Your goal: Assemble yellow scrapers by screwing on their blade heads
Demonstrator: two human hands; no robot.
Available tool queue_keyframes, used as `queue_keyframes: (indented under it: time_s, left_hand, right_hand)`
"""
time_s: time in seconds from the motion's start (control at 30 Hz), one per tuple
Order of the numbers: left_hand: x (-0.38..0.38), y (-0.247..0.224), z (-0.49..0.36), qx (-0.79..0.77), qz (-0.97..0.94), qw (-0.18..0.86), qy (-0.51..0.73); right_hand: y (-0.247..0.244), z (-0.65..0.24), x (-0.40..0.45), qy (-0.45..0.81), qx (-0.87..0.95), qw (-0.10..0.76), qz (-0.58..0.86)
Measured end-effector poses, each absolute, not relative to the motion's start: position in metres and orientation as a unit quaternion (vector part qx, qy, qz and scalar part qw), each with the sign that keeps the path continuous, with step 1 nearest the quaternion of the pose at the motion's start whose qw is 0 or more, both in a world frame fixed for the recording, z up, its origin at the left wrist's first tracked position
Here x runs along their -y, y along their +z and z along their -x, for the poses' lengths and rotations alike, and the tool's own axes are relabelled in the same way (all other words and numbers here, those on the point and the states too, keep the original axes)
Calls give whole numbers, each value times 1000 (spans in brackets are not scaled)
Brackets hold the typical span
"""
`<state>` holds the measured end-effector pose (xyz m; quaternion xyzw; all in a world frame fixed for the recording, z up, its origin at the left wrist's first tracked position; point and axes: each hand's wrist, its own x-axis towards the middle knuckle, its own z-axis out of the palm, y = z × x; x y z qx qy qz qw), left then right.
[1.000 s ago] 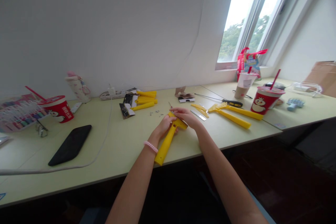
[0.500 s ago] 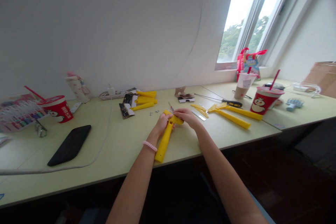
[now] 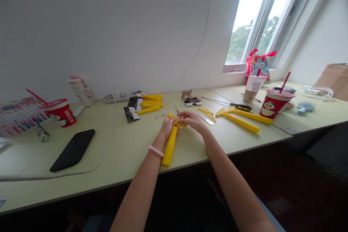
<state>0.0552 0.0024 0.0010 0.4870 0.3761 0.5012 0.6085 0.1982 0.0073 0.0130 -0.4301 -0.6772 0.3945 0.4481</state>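
A yellow plastic scraper [image 3: 170, 148] lies slanted near the table's front edge, its handle pointing toward me. My left hand [image 3: 166, 127], with a pink coil band at the wrist, is closed around the scraper's head. The fingers of my right hand [image 3: 192, 120] are bent and pinched at the head's right side; whether they also hold a small part is hidden. Just beyond the hands lies the tip of a thin tool [image 3: 176, 108]. Tiny metal pieces [image 3: 157, 117] rest left of the head. To the right are a metal blade [image 3: 205, 119] and flat yellow pieces [image 3: 207, 113].
Two yellow scrapers [image 3: 241, 122] and a long screwdriver [image 3: 240, 107] lie to the right. Yellow handles [image 3: 148, 110] sit on black packaging behind. Red cups [image 3: 272, 105] stand on both sides. A black phone-like slab [image 3: 73, 150] and a white cable [image 3: 104, 152] lie left.
The scraper has turned slightly, its handle end shifting a little right. My right fingers have lifted and curled over the head, covering more of its right side.
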Motion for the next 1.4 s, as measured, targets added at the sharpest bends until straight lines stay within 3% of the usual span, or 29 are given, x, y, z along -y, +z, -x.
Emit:
queue_keyframes:
  time_s: [0.37, 0.63, 0.87, 1.07, 1.4]
  left_hand:
    - [-8, -4, -55, -419, -436, 599, 525]
    - [-8, -4, -54, -443, -427, 547, 569]
    - [-12, -7, -51, -466, -445, 494, 583]
    - [-13, -6, -50, -467, -429, 479, 607]
    - [-3, 8, -51, -393, -436, 500, 637]
  right_hand:
    - [8, -194, -11, 458, 613, 473, 436]
    - [7, -207, -17, 393, 551, 555, 483]
    - [1, -200, -15, 406, 656, 412, 484]
    - [1, -198, -18, 267, 708, 419, 502]
    - [14, -193, -5, 444, 648, 480, 389]
